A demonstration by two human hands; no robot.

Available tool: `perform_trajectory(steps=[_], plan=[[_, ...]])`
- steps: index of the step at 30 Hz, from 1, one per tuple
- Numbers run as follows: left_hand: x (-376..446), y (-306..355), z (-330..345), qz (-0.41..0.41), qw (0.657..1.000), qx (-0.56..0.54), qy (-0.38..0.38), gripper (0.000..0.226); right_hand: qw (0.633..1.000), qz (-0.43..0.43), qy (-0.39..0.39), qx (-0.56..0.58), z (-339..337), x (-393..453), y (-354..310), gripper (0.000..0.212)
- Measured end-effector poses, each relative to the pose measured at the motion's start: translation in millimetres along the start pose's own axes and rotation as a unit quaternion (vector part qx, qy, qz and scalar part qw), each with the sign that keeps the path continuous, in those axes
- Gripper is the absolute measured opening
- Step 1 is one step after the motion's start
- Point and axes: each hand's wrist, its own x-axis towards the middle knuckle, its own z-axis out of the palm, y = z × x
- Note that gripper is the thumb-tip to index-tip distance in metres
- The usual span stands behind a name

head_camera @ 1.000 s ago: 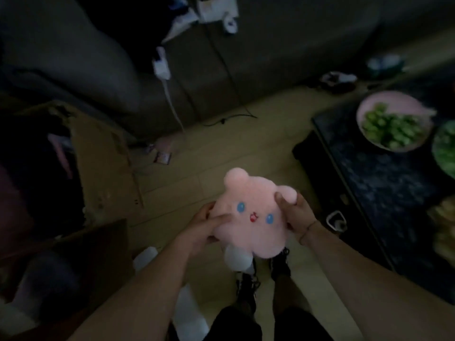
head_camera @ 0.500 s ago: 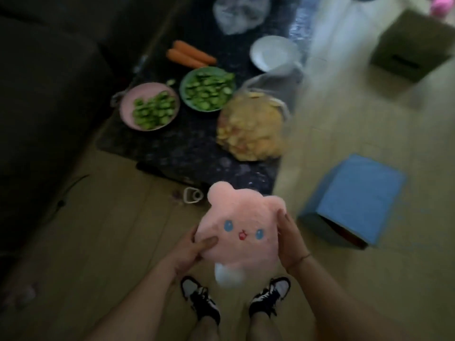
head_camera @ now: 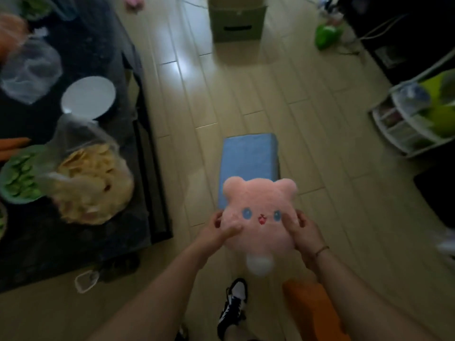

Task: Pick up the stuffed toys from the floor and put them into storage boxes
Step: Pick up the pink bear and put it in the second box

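- a pink stuffed toy (head_camera: 259,212) with round ears, blue eyes and a small red mouth is held up in front of the body, face toward the camera, off the floor.
- the left hand (head_camera: 220,230) is closed on the toy's left side, thumb pressed across the front near the cheek.
- the right hand (head_camera: 304,233) is closed on the toy's right side, thumb laid on the front; a thin band is seen at that wrist.
- a white tuft (head_camera: 259,263) hangs at the toy's lower edge.
- a blue box (head_camera: 250,158) lies on the pale floor (head_camera: 320,143) directly beyond the toy, its near part hidden by the toy's head.
- a cardboard box (head_camera: 236,23) stands well beyond the blue one, top flaps open.
- a dark low table (head_camera: 138,217) lies to the left, carrying a white plate (head_camera: 88,97), a bag of pale chips (head_camera: 93,185) and a green bowl of cut greens (head_camera: 21,178).
- a black-and-white shoe (head_camera: 234,308) is seen below the toy; an orange object (head_camera: 312,313) lies beside it, too blurred to tell what it is.
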Motion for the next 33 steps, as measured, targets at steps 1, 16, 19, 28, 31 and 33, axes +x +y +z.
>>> perform_trajectory(steps=[1, 16, 19, 28, 31, 33], plan=[[12.6, 13.7, 18.2, 0.017, 1.0, -0.002, -0.006, 0.052, 1.0, -0.014, 0.006, -0.018, -16.6, 8.6, -7.7, 0.041], [248.5, 204.8, 214.0, 0.014, 0.994, -0.043, 0.098, 0.041, 0.99, 0.061, 0.016, 0.127, -202.7, 203.0, -148.6, 0.034], [289.5, 259.2, 249.7, 0.012, 0.998, -0.033, 0.048, 0.046, 0.994, 0.066, 0.027, 0.088, -249.1, 247.3, -186.4, 0.03], [387.0, 412.4, 303.1, -0.027, 0.995, 0.014, -0.099, 0.056, 0.997, 0.033, 0.045, 0.053, -334.1, 393.8, -336.7, 0.02], [432.8, 464.3, 314.0, -0.004, 0.998, -0.011, -0.063, 0.053, 0.999, 0.029, -0.001, 0.028, -343.1, 462.7, -390.7, 0.022], [466.6, 501.3, 316.5, -0.001, 0.998, -0.057, -0.039, 0.049, 0.998, 0.039, -0.04, -0.008, -349.3, 507.2, -426.6, 0.025]])
